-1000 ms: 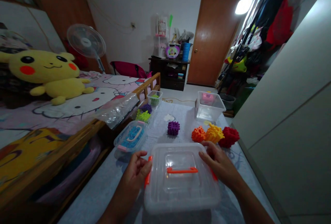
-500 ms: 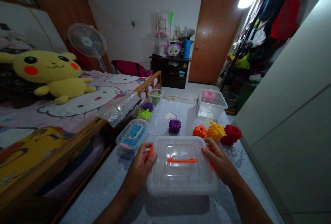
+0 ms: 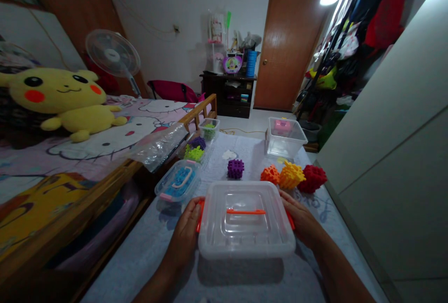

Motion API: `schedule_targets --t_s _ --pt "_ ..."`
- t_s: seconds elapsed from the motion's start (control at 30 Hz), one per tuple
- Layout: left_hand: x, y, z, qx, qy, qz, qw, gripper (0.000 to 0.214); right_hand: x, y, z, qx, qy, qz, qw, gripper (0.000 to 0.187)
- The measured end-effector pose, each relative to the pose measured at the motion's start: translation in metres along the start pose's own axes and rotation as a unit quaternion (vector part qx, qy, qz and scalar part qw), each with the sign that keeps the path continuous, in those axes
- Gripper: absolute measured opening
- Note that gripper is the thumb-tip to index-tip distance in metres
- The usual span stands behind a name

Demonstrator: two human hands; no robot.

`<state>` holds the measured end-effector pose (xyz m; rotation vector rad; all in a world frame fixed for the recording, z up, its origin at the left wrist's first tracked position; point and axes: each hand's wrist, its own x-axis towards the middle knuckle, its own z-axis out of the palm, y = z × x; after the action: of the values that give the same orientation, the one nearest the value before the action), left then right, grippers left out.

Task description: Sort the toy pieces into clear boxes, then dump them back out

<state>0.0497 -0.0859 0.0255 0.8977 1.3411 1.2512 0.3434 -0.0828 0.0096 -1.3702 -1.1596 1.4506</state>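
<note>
A clear plastic storage box (image 3: 247, 240) with a lid, an orange handle (image 3: 246, 212) and orange side latches is between my hands. My left hand (image 3: 187, 228) grips its left side at the latch, thumb along the edge. On the opposite side, my right hand (image 3: 303, 219) holds the right latch, its fingertips partly hidden by the box. A shadow falls on the cloth below the box's near edge. Just beyond it are a purple interlocking-block cube (image 3: 235, 169), an orange one (image 3: 270, 175), a yellow one (image 3: 291, 174) and a red one (image 3: 312, 179).
To the left is a lidded box of blue pieces (image 3: 178, 180) with pink latches. Behind it, green pieces (image 3: 194, 153) sit in a clear container. An open clear bin (image 3: 285, 139) stands at the far right of the cloth-covered table (image 3: 129, 261). A wooden bed rail (image 3: 77, 205) borders the left.
My thumbs have moved from the top of the lid down to the sides by the latches. The view has shifted slightly.
</note>
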Motion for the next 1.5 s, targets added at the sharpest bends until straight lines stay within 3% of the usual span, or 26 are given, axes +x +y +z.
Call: schedule_targets --t_s 0.1,0.17,0.27,0.33,0.43,0.53,0.63,0.77,0.93,1.2,1.37,1.5 --pt "0.001 -0.003 0.001 -0.010 -0.009 -0.002 1.000 0.033 0.000 0.000 0.000 -0.006 0.001 -0.006 1.000 0.046" --pt "0.004 -0.006 0.002 -0.028 -0.021 -0.006 0.999 0.039 0.001 -0.002 -0.001 -0.044 0.040 -0.025 0.998 0.047" --pt "0.009 -0.010 0.006 -0.123 -0.068 -0.027 0.990 0.047 0.000 -0.004 -0.005 -0.114 0.113 -0.085 0.983 0.049" --pt "0.011 -0.011 0.009 -0.187 -0.088 -0.033 0.978 0.050 -0.004 -0.005 -0.007 -0.151 0.123 -0.147 0.970 0.054" --pt "0.011 -0.012 0.012 -0.209 -0.096 -0.003 0.973 0.053 -0.013 -0.009 -0.007 -0.207 0.054 -0.211 0.954 0.085" --pt "0.011 -0.015 0.010 -0.186 -0.146 0.018 0.971 0.052 -0.022 -0.015 -0.005 -0.245 -0.037 -0.183 0.951 0.116" --pt "0.014 -0.022 0.005 -0.179 -0.173 0.004 0.968 0.049 -0.027 -0.021 -0.006 -0.248 -0.085 -0.165 0.951 0.130" --pt "0.018 -0.029 0.003 -0.195 -0.186 -0.029 0.963 0.044 -0.033 -0.022 -0.013 -0.257 -0.105 -0.179 0.944 0.140" --pt "0.020 -0.028 0.004 -0.217 -0.216 -0.067 0.950 0.041 -0.040 -0.019 -0.017 -0.310 -0.116 -0.183 0.926 0.147" --pt "0.021 -0.023 0.009 -0.254 -0.189 -0.129 0.940 0.039 -0.049 -0.018 -0.012 -0.351 -0.110 -0.195 0.909 0.150" --pt "0.021 -0.022 0.010 -0.266 -0.155 -0.131 0.942 0.038 -0.048 -0.023 -0.007 -0.348 -0.089 -0.207 0.910 0.140" --pt "0.020 -0.021 0.008 -0.243 -0.166 -0.110 0.950 0.038 -0.048 -0.027 -0.006 -0.333 -0.061 -0.241 0.909 0.125"
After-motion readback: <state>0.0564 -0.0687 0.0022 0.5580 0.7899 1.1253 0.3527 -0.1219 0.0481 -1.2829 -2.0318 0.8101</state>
